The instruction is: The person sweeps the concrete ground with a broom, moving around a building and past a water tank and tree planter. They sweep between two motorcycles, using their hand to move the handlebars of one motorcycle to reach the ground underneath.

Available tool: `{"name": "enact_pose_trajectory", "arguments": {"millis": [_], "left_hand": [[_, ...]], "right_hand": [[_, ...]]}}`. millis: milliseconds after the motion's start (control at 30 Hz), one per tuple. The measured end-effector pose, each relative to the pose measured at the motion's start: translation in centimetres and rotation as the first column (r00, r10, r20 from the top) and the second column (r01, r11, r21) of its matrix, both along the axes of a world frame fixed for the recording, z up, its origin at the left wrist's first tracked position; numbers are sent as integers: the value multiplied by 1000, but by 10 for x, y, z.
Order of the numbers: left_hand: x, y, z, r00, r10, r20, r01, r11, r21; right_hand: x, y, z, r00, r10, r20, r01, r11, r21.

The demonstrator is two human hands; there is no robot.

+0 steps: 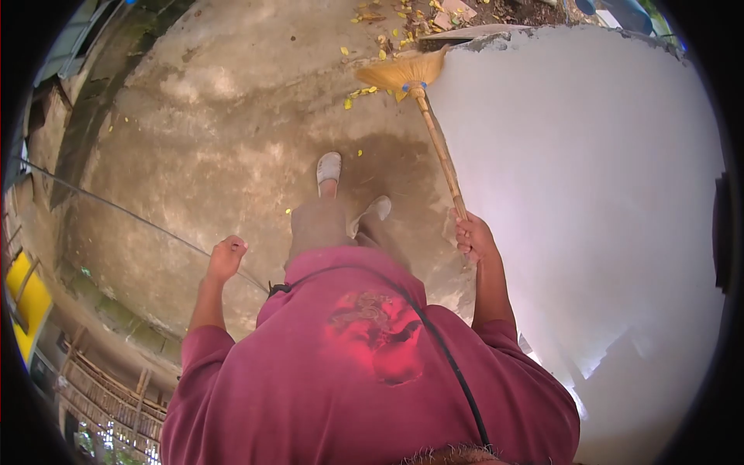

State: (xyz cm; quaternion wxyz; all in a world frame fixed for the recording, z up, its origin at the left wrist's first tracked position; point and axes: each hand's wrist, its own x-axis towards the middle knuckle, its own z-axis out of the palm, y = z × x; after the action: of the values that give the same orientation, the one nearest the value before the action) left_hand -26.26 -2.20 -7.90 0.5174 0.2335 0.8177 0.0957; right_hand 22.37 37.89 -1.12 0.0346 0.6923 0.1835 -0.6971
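Note:
A broom with a bamboo handle (439,143) is in my right hand (476,237), whose fingers wrap round the handle's near end. Its spread straw head (403,72) rests at the floor beside the corner of the white wall, close to scattered yellow leaves (361,94). My left hand (228,257) is held out on the left, away from the broom, with its fingers curled in; nothing shows in it.
A large white wall (581,170) rises close on the right. More leaves and debris (465,12) lie beyond its far corner. A thin dark cable (124,209) crosses the left side above the concrete floor (209,163). Bamboo fencing (108,399) stands at lower left.

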Motion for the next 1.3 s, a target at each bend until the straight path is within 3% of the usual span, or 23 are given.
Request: {"name": "enact_pose_trajectory", "arguments": {"millis": [133,267,367,433,600,733,833,900,967,1067,1200,1300], "left_hand": [[9,29,6,1000,23,19,-24,999,35],[33,29,13,1000,-11,3,11,1000,-22],[48,13,24,996,-60,-70,56,997,-60],[58,-8,28,997,20,-75,-25,997,-74],[100,-42,24,986,142,-86,-152,981,-122],[153,-51,16,974,223,-29,-225,965,-135],[192,-48,14,984,176,-1,-175,977,-123],[210,-40,16,991,134,6,-132,983,-128],[218,-28,26,995,103,17,-100,986,-131],[213,-23,35,993,118,9,-116,986,-122],[195,-22,43,979,196,-46,-199,979,-54],[193,-24,40,975,207,-75,-212,975,-63]], "right_hand": [[9,-4,-9,996,46,71,-45,999,-23],[-3,40,-144,967,215,137,-211,977,-43],[-32,78,-191,976,214,40,-214,977,-19],[-42,88,-185,955,294,-43,-288,952,105],[16,39,-117,963,246,-113,-230,963,142],[55,-9,-46,992,5,-126,-14,998,-65],[49,-4,-43,995,-35,-97,24,993,-116],[41,22,-100,997,11,-83,-25,985,-173],[23,49,-175,991,91,-101,-101,990,-100],[-26,92,-209,967,245,-71,-241,969,63],[-19,93,-170,966,159,-204,-141,985,100],[32,41,-120,968,153,-199,-131,984,121]]}}
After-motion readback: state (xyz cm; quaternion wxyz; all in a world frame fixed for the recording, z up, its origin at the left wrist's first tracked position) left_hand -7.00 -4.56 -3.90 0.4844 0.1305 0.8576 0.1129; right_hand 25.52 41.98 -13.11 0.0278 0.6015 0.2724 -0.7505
